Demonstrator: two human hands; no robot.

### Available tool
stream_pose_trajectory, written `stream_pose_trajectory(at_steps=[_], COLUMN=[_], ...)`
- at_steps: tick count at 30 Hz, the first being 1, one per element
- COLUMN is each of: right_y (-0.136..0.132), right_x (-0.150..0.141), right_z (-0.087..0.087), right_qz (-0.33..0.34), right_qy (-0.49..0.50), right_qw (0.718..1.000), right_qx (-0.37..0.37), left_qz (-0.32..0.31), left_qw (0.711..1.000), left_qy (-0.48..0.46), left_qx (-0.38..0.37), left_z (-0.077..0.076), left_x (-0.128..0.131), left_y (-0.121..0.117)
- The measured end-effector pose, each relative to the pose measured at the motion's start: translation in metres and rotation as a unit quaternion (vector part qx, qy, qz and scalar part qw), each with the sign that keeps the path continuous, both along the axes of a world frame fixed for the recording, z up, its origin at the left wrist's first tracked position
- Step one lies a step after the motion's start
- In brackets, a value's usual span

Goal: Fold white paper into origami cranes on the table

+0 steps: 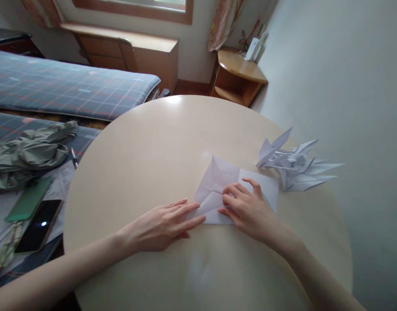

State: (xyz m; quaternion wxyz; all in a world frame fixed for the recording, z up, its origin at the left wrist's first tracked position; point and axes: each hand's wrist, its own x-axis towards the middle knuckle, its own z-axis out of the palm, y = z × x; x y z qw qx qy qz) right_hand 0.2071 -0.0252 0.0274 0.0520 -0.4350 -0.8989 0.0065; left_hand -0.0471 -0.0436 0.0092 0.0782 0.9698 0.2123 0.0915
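A white sheet of paper, creased and partly folded, lies on the round table. My left hand rests flat at its left corner, fingers stretched out and apart. Over the middle of the sheet, my right hand has its fingers curled in toward the thumb at a folded flap, with one finger raised. The underside of that grip is hidden from me. Just beyond the sheet, to the right, sits a cluster of folded white paper pieces with pointed tips.
A wall borders the table's right side. To the left lie a green phone case, a black phone, a pen and grey-green cloth. Farther back are a plaid mattress and a corner shelf.
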Motion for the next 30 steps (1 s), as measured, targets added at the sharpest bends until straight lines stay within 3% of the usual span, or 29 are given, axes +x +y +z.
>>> stream_pose_trajectory(at_steps=[11,30], right_y=[0.0003,-0.0002], right_x=[-0.0014,-0.0012], right_z=[-0.0056,-0.0081], right_qz=[-0.006,-0.014], right_qy=[-0.014,-0.027], right_qw=[1.000,1.000], right_qx=[-0.004,0.009], left_qz=[0.006,0.005], left_qw=[0.998,1.000], left_qy=[0.051,0.014], left_qx=[-0.047,0.008], left_z=[-0.0056,-0.0066], left_x=[0.0005,0.0005], left_y=[-0.0068,-0.0042])
